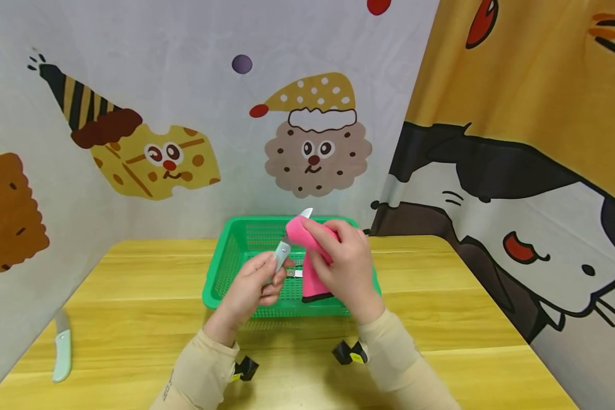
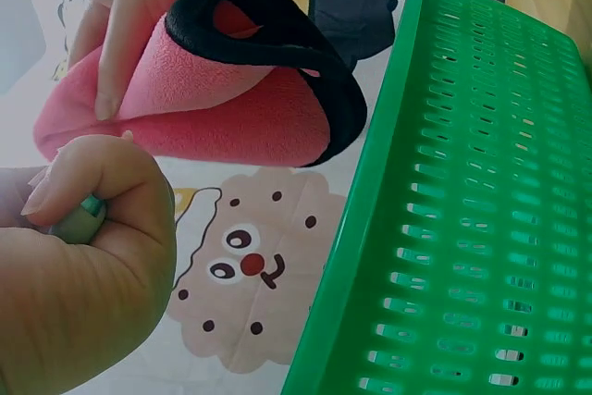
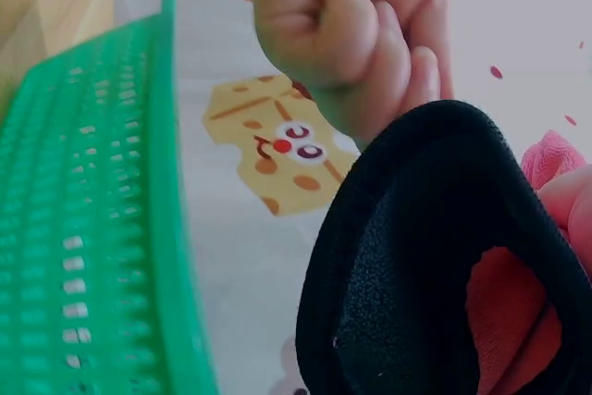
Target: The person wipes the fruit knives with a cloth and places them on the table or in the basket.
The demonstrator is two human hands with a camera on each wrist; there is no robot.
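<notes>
My left hand (image 1: 248,287) grips the pale handle of a knife (image 1: 283,253), its blade pointing up and away. In my right hand (image 1: 349,267) is a pink cloth (image 1: 315,282) with black edging, folded around the middle of that blade. The blade's tip shows above the cloth. Both hands are over a green plastic basket (image 1: 211,285). In the left wrist view, curled fingers mostly hide the handle, and the cloth (image 2: 231,117) hangs in loose folds beside them. The right wrist view shows the black edging (image 3: 416,191) up close.
Another knife (image 1: 62,354) with a mint handle lies at the left of the wooden table (image 1: 148,296). Inside the basket, a white and metal piece (image 1: 295,273) is partly visible. A cartoon-printed curtain (image 1: 195,68) hangs behind the table.
</notes>
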